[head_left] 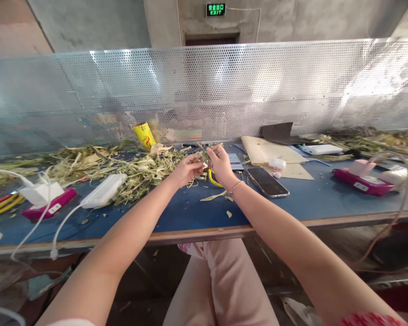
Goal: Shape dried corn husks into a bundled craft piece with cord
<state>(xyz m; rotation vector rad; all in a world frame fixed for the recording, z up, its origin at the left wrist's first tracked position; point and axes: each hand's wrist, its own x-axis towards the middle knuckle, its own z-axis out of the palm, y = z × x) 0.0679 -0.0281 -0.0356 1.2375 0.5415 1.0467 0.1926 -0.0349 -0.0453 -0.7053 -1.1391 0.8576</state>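
My left hand (189, 169) and my right hand (220, 164) meet above the blue table, fingers pinched close together. Between the fingertips is a small greenish dried plant piece (205, 156), held by both hands; its exact shape is hard to make out. Just left of my left hand spreads a heap of pale green dried stems and leaves (139, 170). Yellow scissor-like handles (215, 179) show partly below my right hand, their rest hidden. A loose dried leaf strip (213, 196) lies on the table beneath my hands.
A black phone (268, 182), white bottle (277, 164) and brown paper (275, 150) lie to the right. Magenta power sockets stand left (49, 203) and right (362, 182), with a white power bank (104, 191) and cables. A yellow can (144, 136) leans before the perforated metal screen (214, 77).
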